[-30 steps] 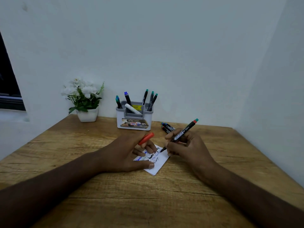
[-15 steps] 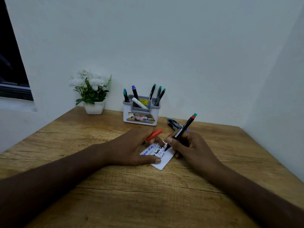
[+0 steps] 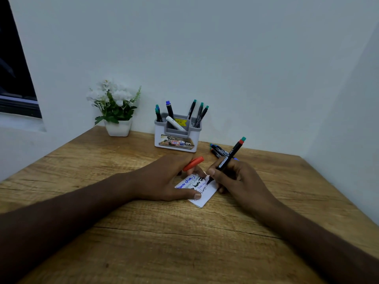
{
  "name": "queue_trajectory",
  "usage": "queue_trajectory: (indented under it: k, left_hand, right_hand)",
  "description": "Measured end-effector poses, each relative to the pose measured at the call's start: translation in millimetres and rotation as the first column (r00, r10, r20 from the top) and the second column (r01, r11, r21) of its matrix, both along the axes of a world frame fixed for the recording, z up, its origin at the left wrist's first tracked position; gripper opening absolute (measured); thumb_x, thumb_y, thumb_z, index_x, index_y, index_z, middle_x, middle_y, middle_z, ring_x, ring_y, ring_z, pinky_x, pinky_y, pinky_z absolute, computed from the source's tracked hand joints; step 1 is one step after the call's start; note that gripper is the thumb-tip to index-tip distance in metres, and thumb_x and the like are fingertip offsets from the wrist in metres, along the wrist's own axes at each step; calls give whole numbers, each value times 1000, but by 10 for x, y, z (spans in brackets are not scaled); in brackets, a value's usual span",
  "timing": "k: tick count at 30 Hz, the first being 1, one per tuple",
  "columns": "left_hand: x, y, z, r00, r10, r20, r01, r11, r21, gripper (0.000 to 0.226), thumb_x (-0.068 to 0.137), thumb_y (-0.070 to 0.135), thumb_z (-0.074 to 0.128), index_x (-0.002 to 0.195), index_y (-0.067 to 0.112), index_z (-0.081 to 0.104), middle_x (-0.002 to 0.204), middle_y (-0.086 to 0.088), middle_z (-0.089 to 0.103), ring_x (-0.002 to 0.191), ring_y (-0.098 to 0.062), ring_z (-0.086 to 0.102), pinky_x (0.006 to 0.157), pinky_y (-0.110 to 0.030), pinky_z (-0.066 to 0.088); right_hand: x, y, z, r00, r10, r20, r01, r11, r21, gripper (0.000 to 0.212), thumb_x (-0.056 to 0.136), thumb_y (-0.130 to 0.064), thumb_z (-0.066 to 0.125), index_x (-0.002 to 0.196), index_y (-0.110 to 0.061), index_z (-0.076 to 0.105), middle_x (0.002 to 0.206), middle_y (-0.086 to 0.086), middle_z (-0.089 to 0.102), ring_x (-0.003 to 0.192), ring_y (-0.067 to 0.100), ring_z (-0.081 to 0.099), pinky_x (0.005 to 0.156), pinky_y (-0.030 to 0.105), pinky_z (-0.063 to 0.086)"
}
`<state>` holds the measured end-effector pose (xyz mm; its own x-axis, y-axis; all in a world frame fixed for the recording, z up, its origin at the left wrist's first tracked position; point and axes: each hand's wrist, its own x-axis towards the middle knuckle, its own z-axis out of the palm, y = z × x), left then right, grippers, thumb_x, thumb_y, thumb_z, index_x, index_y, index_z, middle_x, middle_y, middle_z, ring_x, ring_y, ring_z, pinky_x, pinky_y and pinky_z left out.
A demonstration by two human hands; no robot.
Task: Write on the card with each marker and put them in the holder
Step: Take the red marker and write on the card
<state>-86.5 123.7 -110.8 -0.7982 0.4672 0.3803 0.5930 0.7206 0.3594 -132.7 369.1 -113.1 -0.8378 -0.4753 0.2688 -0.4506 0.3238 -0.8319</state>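
R hand (image 3: pixel 242 181) is gripping marker (image 3: pixel 227 160), tip touching card (image 3: pixel 203 198) mid-table (image 3: pixel 143 242); L hand (image 3: pixel 164 181) is pressing card, pinching orange cap (image 3: pixel 193 163).

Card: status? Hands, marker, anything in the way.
Right hand holds marker, tip on card. Left hand pins card, holds orange cap. Nothing blocks holder.

Matt wood-grain table (image 3: pixel 143 232), paper card (image 3: pixel 205 198)
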Motion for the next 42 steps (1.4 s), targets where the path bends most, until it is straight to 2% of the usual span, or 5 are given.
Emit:
queue_trajectory:
  k: [5, 11, 17, 33, 42]
  left_hand:
    - [4, 12, 17, 1000, -24, 10, 24, 1000, 7, 42, 85, 61, 77, 101, 34, 49, 112, 16, 67, 96, -6, 63, 71, -16, 47]
    - [10, 19, 14, 1000, 0, -5, 0, 1000, 9, 41, 84, 59, 77, 100, 29, 53, 98, 25, 61, 91, 0, 60, 68, -11, 42]
    - [0, 16, 16, 1000, -30, -4, 30, 1000, 7, 38, 85, 64, 75, 98, 42, 46, 110, 15, 68, 93, -8, 63, 71, -25, 49]
    - [-4, 0, -2, 999, -33, 14, 33, 999, 24, 40, 85, 62, 77, 98, 35, 50, 106, 19, 65, 95, -9, 64, 74, -30, 52]
    - [-6, 1, 6, 999, -35, 26, 35, 999, 4, 36, 85, 67, 73, 97, 48, 45, 117, 15, 69, 104, -12, 66, 78, -38, 54]
  right_hand:
    - [-14, -2, 12, 1000, -12, 19, 13, 999, -29, 10, 101, -25, 72, 99, -17, 78, 79, 10, 75, 63, 11, 68, 63, 20, 56]
    - [-29, 7, 7, 999, -15, 51, 17, 998, -54, 11, 101, -25, 72, 100, -16, 78, 77, 10, 75, 63, 13, 68, 64, 20, 56]
    - [-46, -3, 0, 997, -40, 66, 45, 996, -74, 9, 101, -24, 73, 100, -16, 78, 74, 8, 75, 62, 14, 69, 64, 23, 57]
    - [-62, 6, -7, 996, -58, 72, 65, 994, -93, 8, 102, -21, 71, 101, -15, 75, 71, 6, 75, 61, 16, 70, 64, 26, 58]
    - [-64, 16, 16, 989, -85, 124, 99, 989, -109, 12, 102, -22, 71, 106, -12, 73, 74, 9, 77, 63, 16, 71, 65, 26, 58]
